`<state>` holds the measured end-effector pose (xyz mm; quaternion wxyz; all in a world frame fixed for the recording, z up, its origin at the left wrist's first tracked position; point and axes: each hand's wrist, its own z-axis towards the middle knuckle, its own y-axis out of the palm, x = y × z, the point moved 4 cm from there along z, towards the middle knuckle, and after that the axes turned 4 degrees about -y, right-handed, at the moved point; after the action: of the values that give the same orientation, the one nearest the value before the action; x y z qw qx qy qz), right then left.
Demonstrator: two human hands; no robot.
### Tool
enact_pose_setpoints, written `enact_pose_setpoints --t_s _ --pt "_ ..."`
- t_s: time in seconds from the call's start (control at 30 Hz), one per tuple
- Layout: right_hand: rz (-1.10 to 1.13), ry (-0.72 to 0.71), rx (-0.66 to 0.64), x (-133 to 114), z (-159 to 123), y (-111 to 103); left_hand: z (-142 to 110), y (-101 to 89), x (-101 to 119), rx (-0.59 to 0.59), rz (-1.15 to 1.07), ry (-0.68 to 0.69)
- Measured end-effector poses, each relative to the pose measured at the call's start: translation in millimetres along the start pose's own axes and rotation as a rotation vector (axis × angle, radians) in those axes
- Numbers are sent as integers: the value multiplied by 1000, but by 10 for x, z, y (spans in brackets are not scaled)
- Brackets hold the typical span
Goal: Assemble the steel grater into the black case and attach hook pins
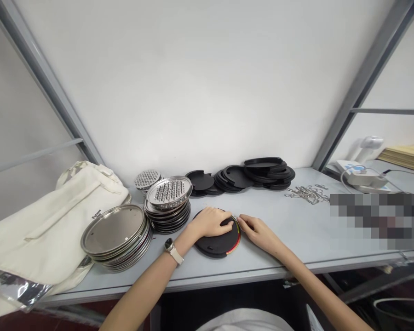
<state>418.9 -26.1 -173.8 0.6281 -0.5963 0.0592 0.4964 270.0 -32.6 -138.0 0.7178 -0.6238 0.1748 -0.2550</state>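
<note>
Black round disc [215,243] is right under your left hand [210,223], flat on the worktop [279,220], with a red and yellow strip showing along the edge nearest your right hand [260,234]. Your left fingers lie across its top, thumb and index slightly parted; can't tell if they've got a grip on anything. Your right thumb and index are closed together at the rim, on a small metal piece [234,218] right by your left fingertips, though it's pretty tiny to make out.

Just beyond your fingers you've got the black holders [269,172] piled in a row near the wall. Off to the right of them, that's a loose heap of metal clips [308,194]. Left of your left fingers sit the grater discs [169,191], stacked up, then the shiny metal plates [115,230], and further out the cream bag [55,225].
</note>
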Motion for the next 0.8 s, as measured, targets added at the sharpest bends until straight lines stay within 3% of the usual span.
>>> enact_pose_setpoints --t_s 0.27,0.53,0.8 --pt "-31 -31 -24 -28 -11 10 -22 0 71 20 -10 94" --pt "-62 -36 -41 -51 -10 2 -10 -13 51 -33 -17 -42" --pt "-68 -24 -55 -51 -17 5 -16 -26 70 -19 53 -9"
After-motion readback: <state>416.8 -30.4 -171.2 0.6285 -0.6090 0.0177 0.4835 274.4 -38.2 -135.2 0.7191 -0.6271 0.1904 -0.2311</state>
